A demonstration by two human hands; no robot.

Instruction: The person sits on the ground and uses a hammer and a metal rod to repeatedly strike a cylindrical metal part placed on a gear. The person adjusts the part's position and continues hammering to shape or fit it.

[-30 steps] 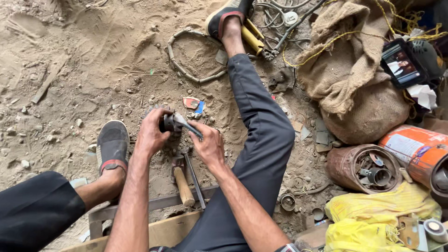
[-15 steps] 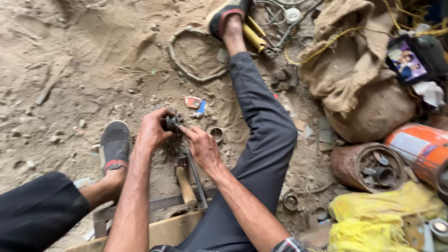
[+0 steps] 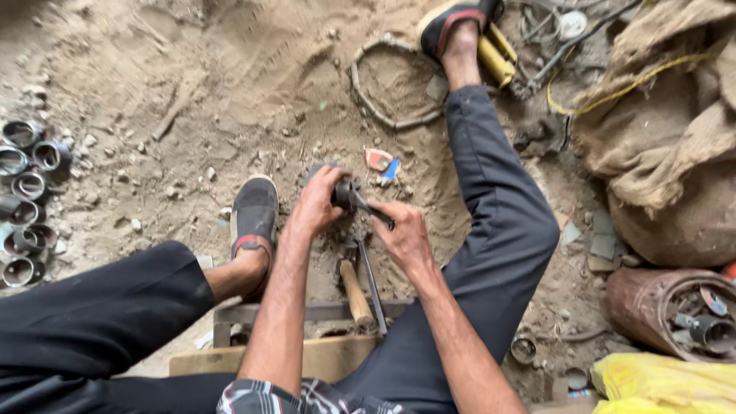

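- The left hand (image 3: 318, 203), at the centre of the frame, is curled over a dark round metal part (image 3: 345, 192) and grips it from the left.
- The right hand (image 3: 402, 234), just right of centre, is clenched on the handle of a dark tool (image 3: 372, 211) whose head meets the metal part.
- The part sits low over the sandy ground (image 3: 230, 69), between the person's two legs.
- Just below the hands a hammer (image 3: 354, 287) with a wooden handle lies on the ground, with a thin metal rod (image 3: 371, 280) beside it on the right.
- A metal frame (image 3: 307, 313) crosses below the hammer, with a wooden board (image 3: 337, 356) under it.
- The left foot in a dark shoe (image 3: 254, 218) rests left of the hands; the right shoe (image 3: 452, 21) is at the top centre.
- A small red and blue scrap (image 3: 383, 162) lies just above the hands.
- A wire ring (image 3: 391, 80) lies in the sand at the upper centre.
- Metal rings (image 3: 27, 199) are piled at the left edge.
- A burlap sack (image 3: 667, 130) fills the upper right, a rusty can (image 3: 675, 310) with bits of metal sits at the lower right, and a yellow bag (image 3: 667, 383) is in the bottom right corner.
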